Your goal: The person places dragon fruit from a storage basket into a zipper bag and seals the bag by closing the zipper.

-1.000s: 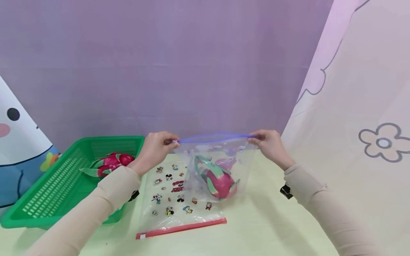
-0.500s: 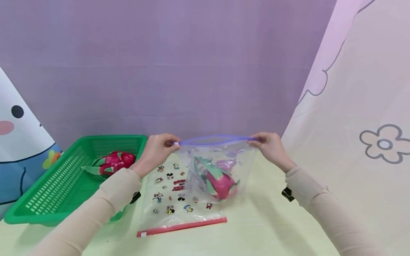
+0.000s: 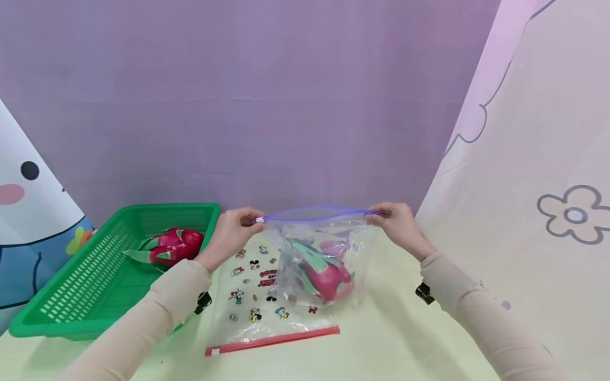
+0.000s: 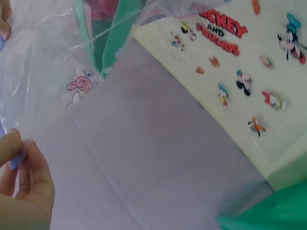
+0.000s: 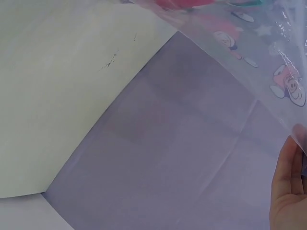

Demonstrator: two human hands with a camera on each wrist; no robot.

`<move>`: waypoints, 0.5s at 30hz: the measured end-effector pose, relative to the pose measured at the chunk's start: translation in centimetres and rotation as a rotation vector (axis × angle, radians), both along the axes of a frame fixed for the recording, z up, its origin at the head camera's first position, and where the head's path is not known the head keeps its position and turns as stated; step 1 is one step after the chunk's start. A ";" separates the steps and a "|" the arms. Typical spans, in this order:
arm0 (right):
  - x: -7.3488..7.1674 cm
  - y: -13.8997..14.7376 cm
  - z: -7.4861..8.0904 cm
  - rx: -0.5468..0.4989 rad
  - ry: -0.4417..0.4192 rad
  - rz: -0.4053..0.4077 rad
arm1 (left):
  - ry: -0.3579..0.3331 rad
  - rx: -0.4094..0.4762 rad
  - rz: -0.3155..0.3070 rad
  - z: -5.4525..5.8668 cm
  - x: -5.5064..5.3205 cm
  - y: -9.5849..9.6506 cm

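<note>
My left hand (image 3: pixel 234 230) pinches one top corner of a clear zip bag (image 3: pixel 364 246), beside the white slider on its purple zip (image 3: pixel 305 217). The opposite corner is pinched by my right hand (image 3: pixel 397 227). Between the hands the bag's mouth gapes a little. Inside it, low down, a pink dragon fruit (image 3: pixel 329 280) with green leaf tips shows through the film. In the left wrist view thumb and fingers (image 4: pixel 41 167) close on the bag's edge; in the right wrist view the right hand (image 5: pixel 288 187) is partly cut off.
A second clear bag (image 3: pixel 238 317), printed with cartoon figures, lies flat on the table (image 3: pixel 381 338), its red zip (image 3: pixel 276 338) towards me. At left stands a green basket (image 3: pixel 28 323) holding red dragon fruit (image 3: pixel 176 246). A purple cloth (image 3: pixel 305 106) hangs behind.
Both hands have come down slightly with the bag between them, and the dragon fruit inside has dropped a little with it. Both grips stay on the corners.
</note>
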State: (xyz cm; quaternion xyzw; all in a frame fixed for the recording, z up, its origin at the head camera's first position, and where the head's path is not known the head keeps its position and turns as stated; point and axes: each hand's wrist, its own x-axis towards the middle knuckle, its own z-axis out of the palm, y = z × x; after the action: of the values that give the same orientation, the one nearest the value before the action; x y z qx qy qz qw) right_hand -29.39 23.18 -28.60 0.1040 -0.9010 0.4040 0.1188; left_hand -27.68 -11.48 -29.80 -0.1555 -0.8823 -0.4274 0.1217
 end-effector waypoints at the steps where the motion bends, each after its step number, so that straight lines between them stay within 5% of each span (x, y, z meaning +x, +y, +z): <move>1: 0.0 0.0 0.0 -0.002 0.006 -0.002 | -0.013 0.009 -0.001 -0.2 -0.1 -0.1; 15: 0.2 -0.1 0.4 -0.016 0.047 0.001 | -0.205 0.180 0.071 -0.8 -0.9 -0.8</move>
State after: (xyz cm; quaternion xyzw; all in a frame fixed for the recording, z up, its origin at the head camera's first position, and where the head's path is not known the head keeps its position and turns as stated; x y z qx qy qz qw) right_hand -29.24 23.12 -28.24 0.1131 -0.8946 0.4088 0.1406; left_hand -28.56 -12.30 -30.59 -0.0679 -0.8531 -0.5139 0.0594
